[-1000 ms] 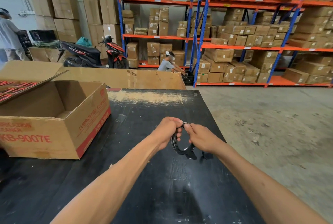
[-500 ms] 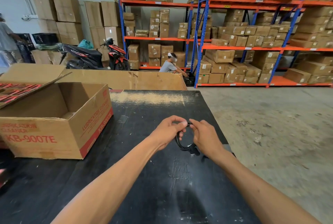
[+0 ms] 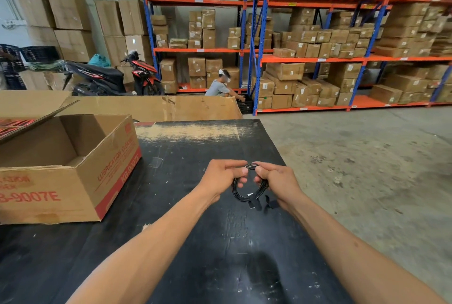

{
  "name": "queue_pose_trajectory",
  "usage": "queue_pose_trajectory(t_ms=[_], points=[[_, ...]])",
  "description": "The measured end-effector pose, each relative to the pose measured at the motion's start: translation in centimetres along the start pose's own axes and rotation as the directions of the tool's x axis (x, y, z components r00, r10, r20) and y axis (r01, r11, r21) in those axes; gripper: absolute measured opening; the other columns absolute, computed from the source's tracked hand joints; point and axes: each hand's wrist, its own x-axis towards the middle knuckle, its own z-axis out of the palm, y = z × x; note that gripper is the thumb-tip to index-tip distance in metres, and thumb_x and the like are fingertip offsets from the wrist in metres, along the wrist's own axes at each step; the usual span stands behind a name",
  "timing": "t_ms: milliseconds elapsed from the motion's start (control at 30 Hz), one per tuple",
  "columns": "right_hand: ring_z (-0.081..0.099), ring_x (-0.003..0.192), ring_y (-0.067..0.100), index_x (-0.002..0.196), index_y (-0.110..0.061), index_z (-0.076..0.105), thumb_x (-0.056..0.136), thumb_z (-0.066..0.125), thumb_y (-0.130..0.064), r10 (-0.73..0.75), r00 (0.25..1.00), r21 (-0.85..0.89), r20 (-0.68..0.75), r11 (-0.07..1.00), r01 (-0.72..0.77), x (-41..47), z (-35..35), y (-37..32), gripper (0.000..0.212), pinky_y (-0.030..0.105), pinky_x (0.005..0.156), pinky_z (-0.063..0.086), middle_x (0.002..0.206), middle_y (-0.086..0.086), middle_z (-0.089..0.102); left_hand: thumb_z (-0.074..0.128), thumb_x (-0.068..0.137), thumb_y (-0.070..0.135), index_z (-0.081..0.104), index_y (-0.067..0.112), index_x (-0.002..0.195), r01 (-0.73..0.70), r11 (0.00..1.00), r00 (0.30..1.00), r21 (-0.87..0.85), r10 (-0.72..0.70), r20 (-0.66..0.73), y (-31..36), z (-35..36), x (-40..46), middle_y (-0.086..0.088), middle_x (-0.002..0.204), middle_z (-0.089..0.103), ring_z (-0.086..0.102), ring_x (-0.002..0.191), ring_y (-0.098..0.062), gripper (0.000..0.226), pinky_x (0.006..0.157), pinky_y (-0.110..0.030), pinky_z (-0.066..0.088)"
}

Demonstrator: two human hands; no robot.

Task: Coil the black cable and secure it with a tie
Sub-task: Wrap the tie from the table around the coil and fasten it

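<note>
The black cable (image 3: 241, 195) is wound into a small round coil, held upright just above the black table (image 3: 186, 242). My left hand (image 3: 221, 177) pinches the coil's top left part between thumb and fingers. My right hand (image 3: 277, 180) grips the coil's right side and top, its fingertips almost meeting those of the left. A small white tag shows on the coil's lower part. Black plug ends (image 3: 254, 204) hang under the coil, near the tabletop. I cannot make out a tie.
An open cardboard box (image 3: 73, 169) with red lettering stands on the table's left. A flat cardboard sheet (image 3: 159, 107) leans behind the table's far edge. Beyond it are a parked motorbike (image 3: 110, 78), a crouching person (image 3: 221, 87) and shelves of boxes (image 3: 318, 58). Concrete floor (image 3: 367, 169) lies right.
Both hands have stayed on the coil and drawn slightly nearer to me. The coil now hangs more face-on, its ring open between the hands. The person at far left has gone from view.
</note>
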Motion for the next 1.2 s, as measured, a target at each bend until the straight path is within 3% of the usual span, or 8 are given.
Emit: queue_pose_trajectory(t_ms=[167,333,533,633,767,967,1100,1200], points=[[0.068,0.067,0.013,0.104,-0.013,0.080,0.093,0.069,-0.002,0.047,0.999,0.006,0.000,0.999,-0.047,0.4,-0.8,0.3,0.019,0.023,0.069,0.056,0.080,0.002,0.078,0.071,0.084,-0.007,0.073,-0.003,0.093,0.113,0.983,0.993,-0.142,-0.118,-0.024,-0.4,0.6,1.1,-0.018,0.076,0.072,0.066,0.061,-0.020,0.011,0.060,-0.026,0.059],[0.072,0.076,0.015,0.109,-0.010,0.078,0.095,0.064,-0.012,0.189,0.974,-0.027,0.125,0.982,-0.187,1.2,-2.4,0.6,0.020,0.024,0.070,0.058,0.088,0.006,0.077,0.072,0.083,-0.007,0.069,-0.002,0.107,0.138,0.981,0.990,-0.135,-0.142,-0.024,-1.8,1.0,1.8,-0.020,0.079,0.072,0.066,0.063,-0.022,0.025,0.061,-0.027,0.058],[0.070,0.088,0.020,0.096,-0.018,0.080,0.088,0.063,-0.013,0.088,0.986,-0.334,-0.139,0.934,-0.130,2.7,-3.4,3.0,0.020,0.032,0.078,0.057,0.100,0.009,0.079,0.071,0.084,-0.008,0.066,-0.015,0.108,0.205,0.964,0.973,-0.171,-0.220,-0.074,-4.4,0.5,2.7,-0.020,0.079,0.070,0.065,0.064,-0.023,0.025,0.064,-0.028,0.058],[0.065,0.112,0.026,0.114,-0.024,0.077,0.083,0.055,0.002,-0.095,0.990,-0.864,0.102,0.484,0.136,3.2,-4.7,4.4,0.046,0.027,0.090,0.048,0.121,0.008,0.068,0.070,0.084,-0.008,0.066,-0.013,0.105,0.224,0.954,0.962,-0.199,-0.249,-0.109,-5.4,-0.2,3.0,-0.019,0.078,0.070,0.064,0.062,-0.022,0.021,0.062,-0.027,0.057],[0.044,0.135,0.026,0.131,-0.032,0.067,0.090,0.062,-0.005,0.060,0.892,-0.875,0.447,-0.176,0.451,4.2,-5.3,6.1,0.049,0.039,0.101,0.043,0.160,0.001,0.034,0.069,0.085,-0.007,0.068,-0.009,0.101,0.246,0.938,0.949,-0.243,-0.284,-0.135,-6.3,-1.1,3.4,-0.018,0.079,0.070,0.064,0.063,-0.022,0.016,0.064,-0.028,0.057],[0.060,0.118,0.031,0.124,-0.008,0.068,0.096,0.052,-0.006,0.192,0.861,-0.753,0.471,-0.420,0.506,5.2,-4.8,8.0,0.032,0.044,0.088,0.054,0.128,0.011,0.061,0.068,0.087,-0.006,0.067,-0.009,0.104,0.267,0.921,0.935,-0.283,-0.319,-0.156,-7.1,-2.5,3.6,-0.018,0.081,0.070,0.064,0.063,-0.021,0.017,0.064,-0.028,0.058],[0.063,0.115,0.035,0.118,-0.005,0.066,0.101,0.052,-0.010,0.102,0.902,-0.838,0.420,-0.338,0.429,5.9,-4.7,7.4,0.022,0.042,0.091,0.049,0.120,0.015,0.065,0.068,0.087,-0.005,0.067,-0.008,0.105,0.267,0.918,0.929,-0.293,-0.326,-0.175,-7.1,-3.3,3.5,-0.018,0.082,0.070,0.064,0.066,-0.021,0.018,0.065,-0.027,0.059],[0.068,0.105,0.033,0.108,-0.011,0.075,0.098,0.062,-0.025,-0.023,0.974,-0.973,0.224,0.057,0.225,5.9,-4.3,5.7,0.021,0.035,0.085,0.050,0.107,0.013,0.074,0.068,0.087,-0.006,0.067,-0.009,0.103,0.252,0.919,0.927,-0.303,-0.320,-0.198,-6.8,-3.4,3.4,-0.018,0.082,0.069,0.063,0.066,-0.022,0.016,0.067,-0.029,0.058]])
